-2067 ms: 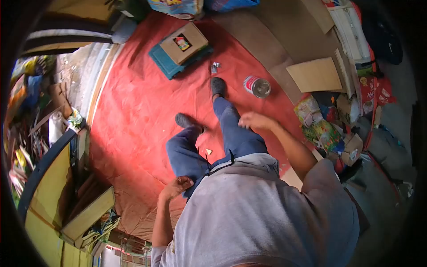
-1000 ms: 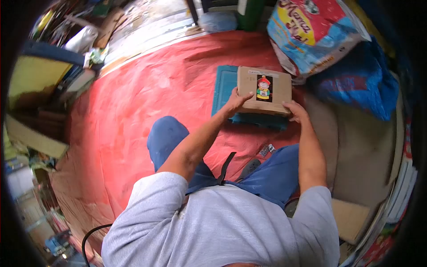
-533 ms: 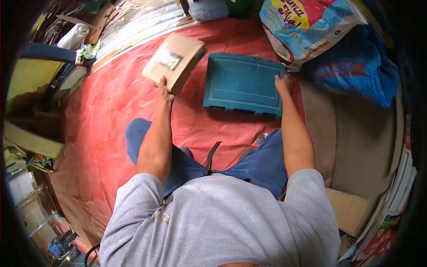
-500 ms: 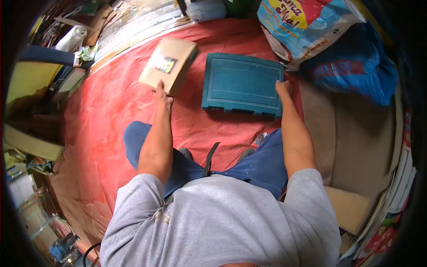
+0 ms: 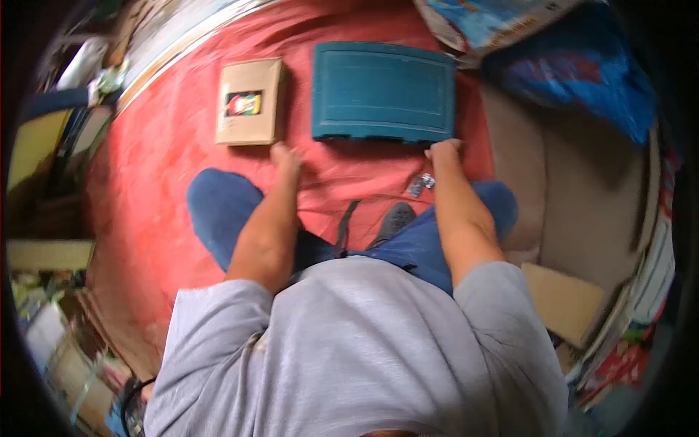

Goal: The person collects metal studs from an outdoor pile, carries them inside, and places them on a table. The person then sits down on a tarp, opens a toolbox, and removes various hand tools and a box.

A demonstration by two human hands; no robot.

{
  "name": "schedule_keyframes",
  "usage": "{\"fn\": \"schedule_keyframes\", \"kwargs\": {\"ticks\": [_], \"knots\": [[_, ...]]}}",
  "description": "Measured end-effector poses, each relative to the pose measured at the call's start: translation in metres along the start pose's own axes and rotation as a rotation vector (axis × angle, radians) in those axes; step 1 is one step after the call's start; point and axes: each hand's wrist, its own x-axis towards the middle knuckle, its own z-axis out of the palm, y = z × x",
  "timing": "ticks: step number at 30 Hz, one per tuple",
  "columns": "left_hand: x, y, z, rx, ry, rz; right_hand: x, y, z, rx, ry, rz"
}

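Observation:
On the red sheet [image 5: 160, 211] lies a cardboard box [image 5: 250, 125] with a colourful picture on its top. My left hand [image 5: 286, 156] is just off the box's near right corner, blurred by motion, and its fingers cannot be made out clearly. To the right, a teal plastic case [image 5: 384, 95] lies flat with its lid closed. My right hand [image 5: 443, 148] is at the case's near right corner; its fingers look curled there, but whether they grip the edge is unclear. Small silvery packets [image 5: 420, 184] rest on the sheet between the case and my right leg.
A printed sack [image 5: 495, 22] and a blue bag [image 5: 582, 84] are at the upper right. Brown cardboard [image 5: 575, 197] covers the floor on the right, with a light board [image 5: 562, 300] nearer me. Boards and clutter line the left side.
The cardboard box has gone from atop the teal case to the sheet on its left, and my left hand has come off it. My right hand has moved along the case to its near corner.

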Motion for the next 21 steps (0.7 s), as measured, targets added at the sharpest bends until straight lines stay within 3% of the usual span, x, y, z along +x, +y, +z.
{"fn": "schedule_keyframes", "kwargs": {"ticks": [1, 2, 3, 4, 5, 7, 9, 11, 13, 15, 19, 21], "knots": [[-0.07, 0.0, 0.036, -0.007, 0.062, -0.169, -0.005, 0.005, 0.005, 0.206, -0.121, 0.091], [0.013, -0.025, -0.006, -0.069, -0.349, -0.25, -0.02, 0.008, 0.009, 0.352, -0.234, 0.164], [-0.059, -0.02, 0.037, -0.021, -0.194, -0.173, -0.03, 0.011, 0.011, 0.439, -0.311, 0.202], [0.011, -0.037, 0.003, -0.111, -0.383, -0.22, -0.049, 0.016, 0.01, 0.51, -0.377, 0.214], [-0.009, -0.03, 0.012, -0.11, -0.379, -0.211, -0.047, 0.023, 0.013, 0.507, -0.383, 0.222], [-0.09, -0.024, 0.049, 0.054, -0.017, -0.275, -0.018, 0.039, 0.014, 0.563, -0.602, 0.074], [-0.094, -0.036, 0.043, 0.014, 0.009, -0.298, 0.001, 0.045, 0.012, 0.53, -0.598, 0.088], [-0.109, -0.056, 0.052, 0.013, -0.244, -0.388, 0.019, 0.053, 0.013, 0.502, -0.591, 0.09], [-0.101, -0.067, 0.058, 0.086, -0.323, -0.4, 0.033, 0.053, 0.005, 0.259, -0.366, 0.099], [-0.08, -0.078, 0.058, 0.037, -0.436, -0.373, 0.011, 0.048, -0.003, 0.17, -0.282, -0.02], [-0.069, -0.103, 0.053, -0.073, -0.525, -0.175, 0.018, 0.047, -0.012, 0.172, -0.193, 0.012], [-0.083, -0.1, 0.054, 0.019, -0.451, -0.168, -0.02, 0.02, -0.03, 0.118, -0.064, -0.088]]}}
